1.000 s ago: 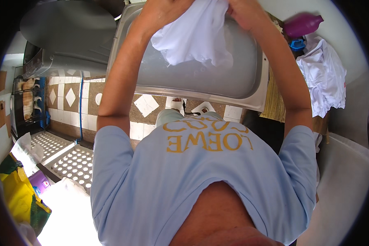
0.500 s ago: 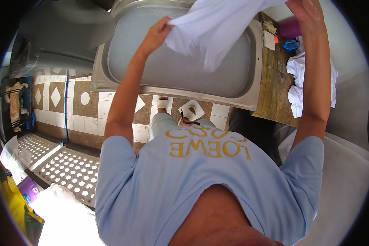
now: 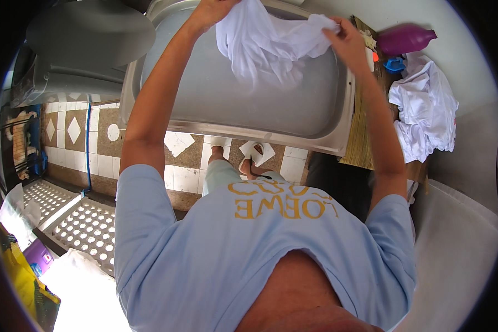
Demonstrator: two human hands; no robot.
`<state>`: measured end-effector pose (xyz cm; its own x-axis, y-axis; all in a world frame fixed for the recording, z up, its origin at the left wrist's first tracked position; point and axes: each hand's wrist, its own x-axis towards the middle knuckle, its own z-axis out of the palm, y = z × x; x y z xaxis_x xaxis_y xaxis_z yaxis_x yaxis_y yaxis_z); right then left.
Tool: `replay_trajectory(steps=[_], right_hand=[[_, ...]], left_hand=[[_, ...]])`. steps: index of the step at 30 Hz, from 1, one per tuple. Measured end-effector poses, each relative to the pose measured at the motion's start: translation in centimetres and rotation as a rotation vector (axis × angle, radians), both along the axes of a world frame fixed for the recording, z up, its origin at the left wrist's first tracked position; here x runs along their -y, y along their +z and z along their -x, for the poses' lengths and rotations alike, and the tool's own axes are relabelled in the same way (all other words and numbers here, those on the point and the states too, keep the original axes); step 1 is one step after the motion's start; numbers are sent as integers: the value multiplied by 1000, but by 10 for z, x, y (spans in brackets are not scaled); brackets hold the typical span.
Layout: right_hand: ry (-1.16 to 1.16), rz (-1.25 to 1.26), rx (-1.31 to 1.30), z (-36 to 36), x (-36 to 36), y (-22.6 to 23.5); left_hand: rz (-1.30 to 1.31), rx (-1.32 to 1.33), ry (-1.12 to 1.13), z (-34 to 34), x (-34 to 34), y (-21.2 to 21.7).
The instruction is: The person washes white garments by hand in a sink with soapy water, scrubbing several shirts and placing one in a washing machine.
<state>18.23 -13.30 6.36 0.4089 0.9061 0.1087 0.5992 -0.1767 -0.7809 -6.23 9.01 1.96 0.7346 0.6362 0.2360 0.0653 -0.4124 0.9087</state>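
A white wet cloth (image 3: 263,47) is stretched between my two hands, its folds hanging down into the cloudy water of a metal basin (image 3: 343,110). My left hand (image 3: 211,12) grips the cloth's upper left end at the top edge of the view, and its fingertips are partly cut off. Over the basin's right rim, my right hand (image 3: 346,43) pinches the other end between thumb and fingers. Whether the cloth is a garment cannot be made out.
On the wooden counter (image 3: 365,127) at the right lie crumpled white clothes (image 3: 423,108), a purple bottle (image 3: 406,39) and a blue brush-like object (image 3: 394,65). A grey machine or bin (image 3: 72,77) stands left of the basin. Perforated grey plastic panels (image 3: 86,229) lie lower left.
My left hand has moved up and away, my right hand down and left towards the basin. The cloth has sunk lower, and the purple bottle shows more fully.
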Motion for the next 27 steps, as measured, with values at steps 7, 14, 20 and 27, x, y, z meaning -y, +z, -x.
replay_trajectory(steps=[7, 14, 20, 27], right_hand=[[120, -40, 503, 95, 46, -88], [20, 57, 181, 89, 44, -127], [-131, -36, -468, 49, 22, -117], [-256, -191, -477, 31, 21, -107]], left_hand=[[-735, 49, 294, 10, 29, 6], [-369, -775, -10, 26, 135, -64], [-17, -469, -11, 20, 122, -72], [828, -128, -50, 12, 58, -36]])
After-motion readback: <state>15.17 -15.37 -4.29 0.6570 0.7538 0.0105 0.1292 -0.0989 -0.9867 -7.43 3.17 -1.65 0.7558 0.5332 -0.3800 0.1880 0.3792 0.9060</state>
